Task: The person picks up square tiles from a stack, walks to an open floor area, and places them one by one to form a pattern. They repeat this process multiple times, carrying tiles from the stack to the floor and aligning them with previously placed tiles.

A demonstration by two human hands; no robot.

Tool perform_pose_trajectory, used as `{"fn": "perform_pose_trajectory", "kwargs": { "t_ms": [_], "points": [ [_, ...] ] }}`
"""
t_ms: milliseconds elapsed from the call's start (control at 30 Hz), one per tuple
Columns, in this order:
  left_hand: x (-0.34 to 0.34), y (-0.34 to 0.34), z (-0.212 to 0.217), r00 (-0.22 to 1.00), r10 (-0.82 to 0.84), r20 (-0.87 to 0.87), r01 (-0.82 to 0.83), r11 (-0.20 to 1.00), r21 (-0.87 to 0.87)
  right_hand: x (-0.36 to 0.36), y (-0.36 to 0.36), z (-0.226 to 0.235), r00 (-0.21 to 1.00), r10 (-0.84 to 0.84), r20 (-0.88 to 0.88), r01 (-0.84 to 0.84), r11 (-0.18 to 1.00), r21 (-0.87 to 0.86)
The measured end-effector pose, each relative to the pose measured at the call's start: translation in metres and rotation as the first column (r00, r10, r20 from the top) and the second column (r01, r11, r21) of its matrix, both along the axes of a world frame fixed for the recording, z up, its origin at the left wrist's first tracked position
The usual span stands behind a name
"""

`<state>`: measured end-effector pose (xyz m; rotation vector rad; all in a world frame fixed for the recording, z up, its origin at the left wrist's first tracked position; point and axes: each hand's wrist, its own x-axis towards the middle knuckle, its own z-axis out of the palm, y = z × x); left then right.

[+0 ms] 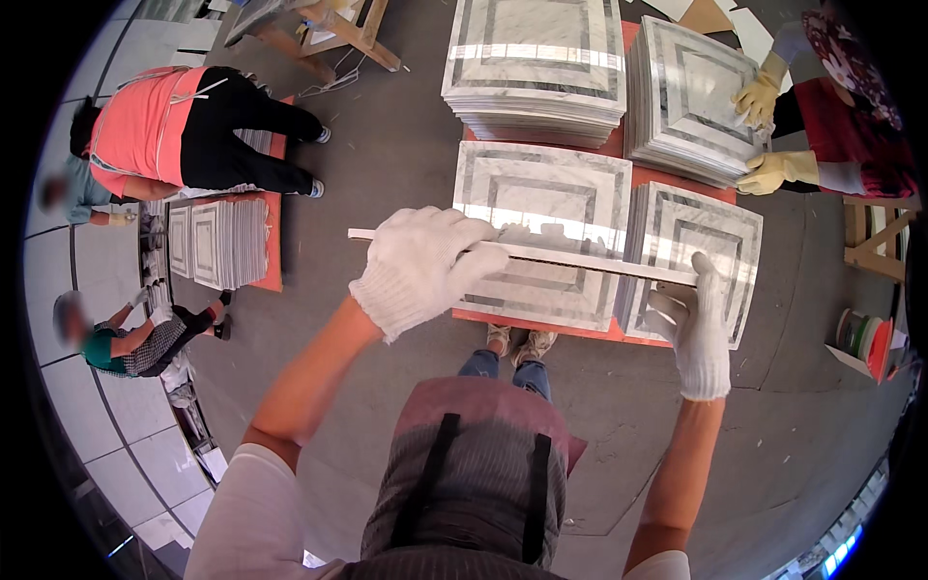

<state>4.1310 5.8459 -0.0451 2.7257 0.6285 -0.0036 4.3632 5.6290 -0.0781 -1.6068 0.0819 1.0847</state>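
A long, thin white strip (590, 261), perhaps a slab seen edge-on, is held level across the front of me. My left hand (416, 266), in a white knit glove, is closed round it near its left end, which sticks out past the glove. At the right end my right hand (704, 338), gloved alike, grips it between fingers and thumb. Beneath the strip are two stacks of white marble tiles with grey frame patterns: a middle stack (541, 184) and a right stack (720, 237). The strip hides part of both tops.
Beyond stand two taller tile stacks (541, 77); a person in yellow gloves (764, 97) touches the right one. Orange pallets (541, 322) lie underneath. At left, a person in a pink top (145, 126) bends near more tiles (227, 242), and another person (135, 343) crouches. Reels (865, 338) lie at right.
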Motion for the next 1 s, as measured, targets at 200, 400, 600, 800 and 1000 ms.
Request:
{"fn": "perform_pose_trajectory", "kwargs": {
  "t_ms": [200, 400, 600, 800, 1000],
  "points": [
    [0.012, 0.005, 0.012, 0.992, -0.007, -0.129, -0.006, 0.995, -0.099, -0.004, -0.008, -0.028, 0.995, -0.019, 0.095, 0.010, 0.995, 0.096],
    [0.012, 0.006, 0.018, 0.923, 0.084, -0.376, -0.183, 0.955, -0.233, -0.014, -0.011, -0.031, 0.984, -0.101, 0.145, 0.081, 0.987, 0.138],
    [0.013, 0.003, 0.017, 0.920, 0.084, -0.382, -0.166, 0.968, -0.189, -0.015, -0.015, -0.030, 0.981, -0.130, 0.147, 0.106, 0.981, 0.163],
    [0.011, 0.004, 0.016, 0.914, 0.080, -0.398, -0.194, 0.947, -0.255, -0.020, -0.013, -0.026, 0.970, -0.191, 0.152, 0.166, 0.973, 0.162],
    [0.011, 0.001, 0.018, 0.905, 0.066, -0.420, -0.177, 0.957, -0.230, -0.022, -0.018, -0.024, 0.979, -0.146, 0.145, 0.119, 0.977, 0.176]
  ]
}}
